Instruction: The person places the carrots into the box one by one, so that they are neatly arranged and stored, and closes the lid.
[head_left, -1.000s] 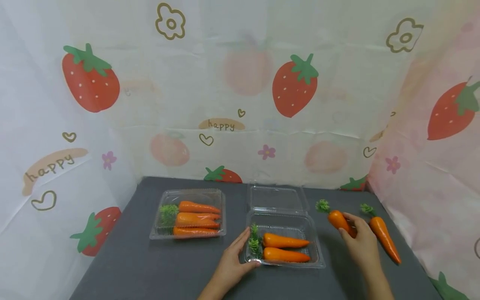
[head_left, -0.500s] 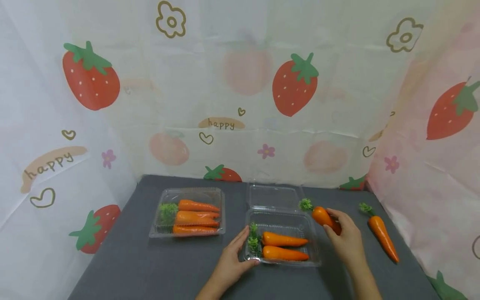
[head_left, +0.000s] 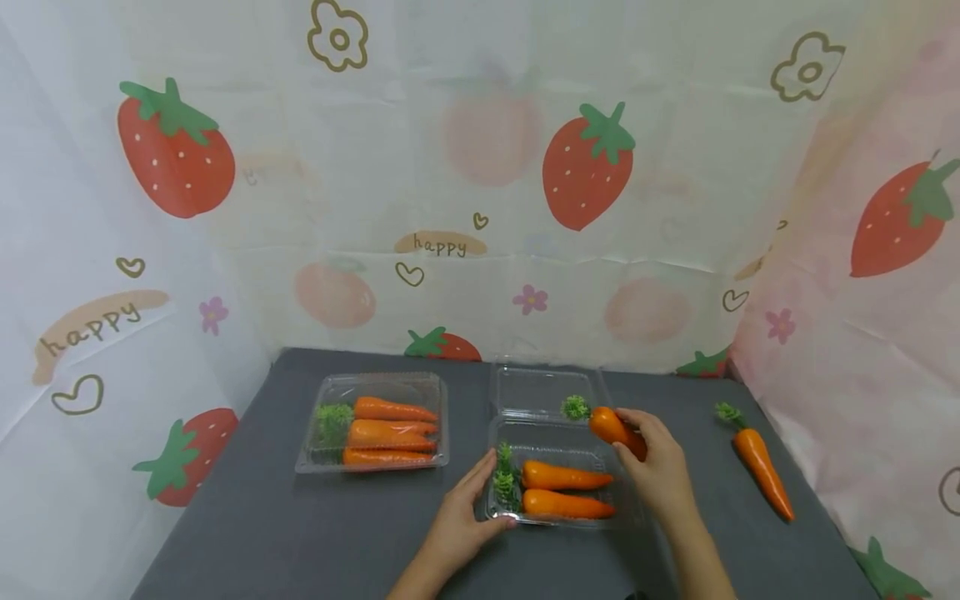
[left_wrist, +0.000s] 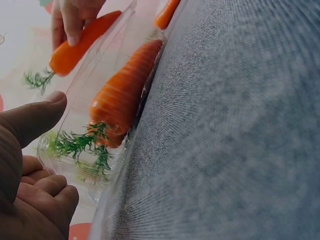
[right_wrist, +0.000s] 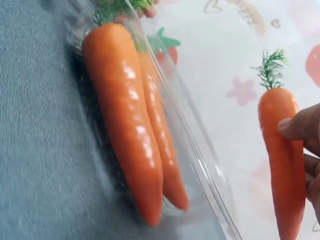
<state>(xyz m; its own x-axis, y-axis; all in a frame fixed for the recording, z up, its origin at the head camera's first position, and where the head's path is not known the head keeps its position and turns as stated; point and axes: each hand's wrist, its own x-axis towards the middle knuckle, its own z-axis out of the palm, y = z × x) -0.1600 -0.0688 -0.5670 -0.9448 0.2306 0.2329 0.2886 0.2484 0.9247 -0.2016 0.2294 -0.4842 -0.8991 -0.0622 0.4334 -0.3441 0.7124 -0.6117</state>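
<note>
My right hand [head_left: 662,468] pinches an orange carrot [head_left: 606,423] with a green leafy top, above the rear right part of an open clear plastic box [head_left: 628,492]. In the right wrist view, the thumb lies across the held carrot [right_wrist: 280,130]. Two more carrots [head_left: 567,503] lie side by side inside the box, their green tops [head_left: 506,479] to the left. My left hand [head_left: 461,507] rests against the box's left side, fingers extended along it and thumb at the front corner. In the left wrist view, the left thumb [left_wrist: 37,117] points toward the box.
A closed clear box [head_left: 442,400] with several carrots stands to the left on the dark grey table [head_left: 247,517]. The open box's lid [head_left: 547,390] leans back behind it. Another loose carrot [head_left: 761,475] lies at the right. A strawberry-print curtain [head_left: 450,167] encloses the table.
My right hand has carried the carrot leftward from the table's right side to over the open box. The left hand has stayed at the box's left side.
</note>
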